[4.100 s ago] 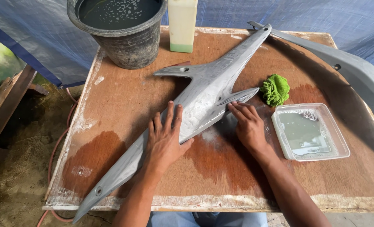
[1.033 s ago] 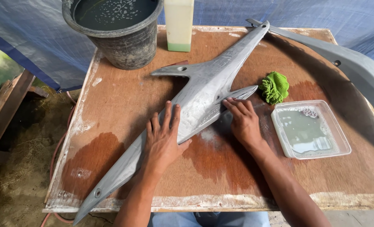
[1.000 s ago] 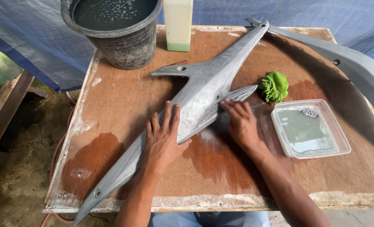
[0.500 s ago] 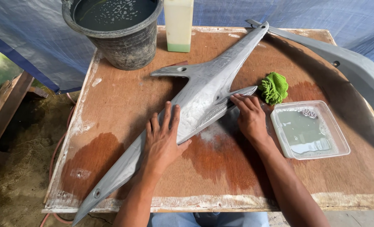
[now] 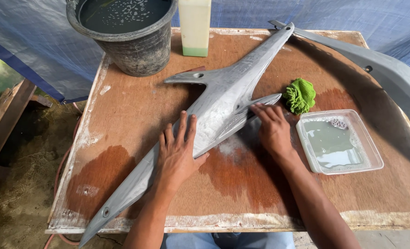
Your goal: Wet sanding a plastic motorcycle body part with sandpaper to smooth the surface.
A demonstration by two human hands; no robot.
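A long grey plastic body panel (image 5: 223, 92) lies diagonally across the wet wooden table (image 5: 135, 110), its pointed ends reaching the near left corner and the far right. My left hand (image 5: 178, 152) lies flat on the panel's lower middle, fingers spread, pressing it down. My right hand (image 5: 271, 127) rests palm down at the panel's side fin, fingertips on its edge; whether something lies under the palm is hidden.
A green scrubbing pad (image 5: 300, 95) lies right of the panel. A clear square tray of cloudy water (image 5: 337, 140) sits near the right hand. A dark bucket of water (image 5: 124, 32) and a pale bottle (image 5: 195, 25) stand at the back. Another grey panel (image 5: 375, 69) lies along the right edge.
My right hand has slid back and forth along the panel's side fin, now a little lower than half a second ago. The left hand has stayed in place.
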